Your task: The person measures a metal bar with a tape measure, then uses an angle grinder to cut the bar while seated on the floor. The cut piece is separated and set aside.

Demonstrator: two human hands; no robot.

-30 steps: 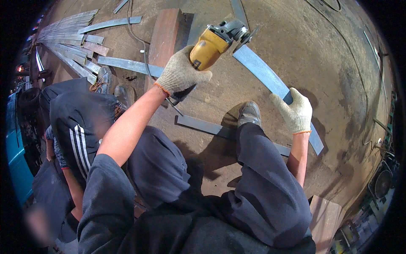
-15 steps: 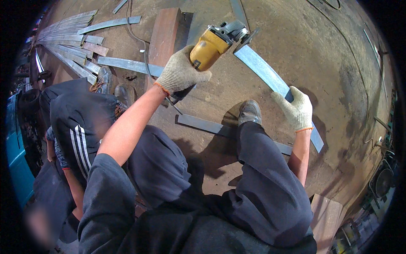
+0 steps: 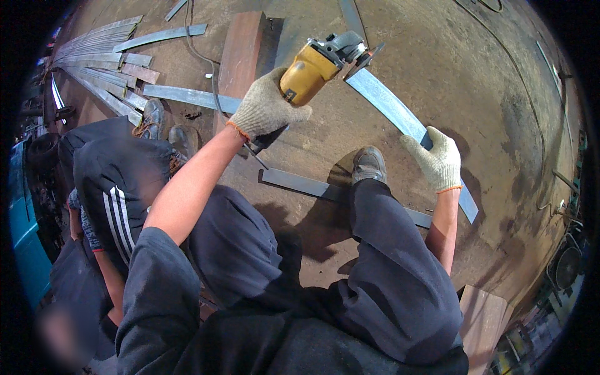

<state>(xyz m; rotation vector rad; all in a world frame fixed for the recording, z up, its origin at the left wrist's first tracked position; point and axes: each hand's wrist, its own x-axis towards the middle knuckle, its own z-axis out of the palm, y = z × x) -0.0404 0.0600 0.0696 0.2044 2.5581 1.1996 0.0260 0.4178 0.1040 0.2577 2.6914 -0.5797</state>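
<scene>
My left hand [image 3: 267,106], in a cream knitted glove, is wrapped round the body of a yellow angle grinder [image 3: 307,74]. The grinder's disc [image 3: 364,61] meets or nearly touches the upper end of a flat metal bar [image 3: 389,103]; I cannot tell whether they touch. My right hand [image 3: 439,159], gloved the same way, grips that bar lower down, and the bar's lower end sticks out past the hand. On the floor between my feet another flat bar [image 3: 306,185] lies under the grinder's cord.
A fan of flat metal bars [image 3: 100,59] lies at the far left. A reddish-brown steel beam [image 3: 242,53] stands behind the grinder. Close on my left crouches another person [image 3: 106,181]. A brown block [image 3: 480,319] sits at the lower right, and a cable [image 3: 519,81] crosses the floor.
The grinder's disc looks turned slightly and shows an orange tint on its face. Both hands and the bar have stayed nearly in place.
</scene>
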